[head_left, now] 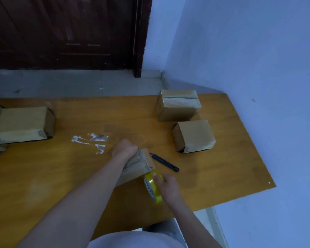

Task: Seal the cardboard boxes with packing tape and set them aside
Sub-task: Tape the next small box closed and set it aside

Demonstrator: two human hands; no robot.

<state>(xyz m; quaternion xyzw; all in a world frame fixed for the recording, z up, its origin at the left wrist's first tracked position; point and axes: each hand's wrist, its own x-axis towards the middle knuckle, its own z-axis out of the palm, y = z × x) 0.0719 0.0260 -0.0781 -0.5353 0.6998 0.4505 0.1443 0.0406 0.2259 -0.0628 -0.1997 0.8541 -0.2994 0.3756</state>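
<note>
A small cardboard box (pixel 139 167) lies tilted near the table's front middle. My left hand (pixel 124 148) grips its far end with curled fingers, the forearm covering part of the box. Against the box's near right corner my right hand (pixel 166 185) holds a yellow roll of packing tape (pixel 153 187), thumb on top of the roll. Two more cardboard boxes stand at the right: a larger one (pixel 178 105) at the back with a taped seam, and a smaller one (pixel 194 136) in front of it.
A black pen-like cutter (pixel 164 161) lies just right of the held box. Bits of torn tape (pixel 91 141) stick to the orange wooden table (pixel 231 167). More boxes (pixel 23 125) sit at the left edge. A blue wall runs along the right; a dark door stands behind.
</note>
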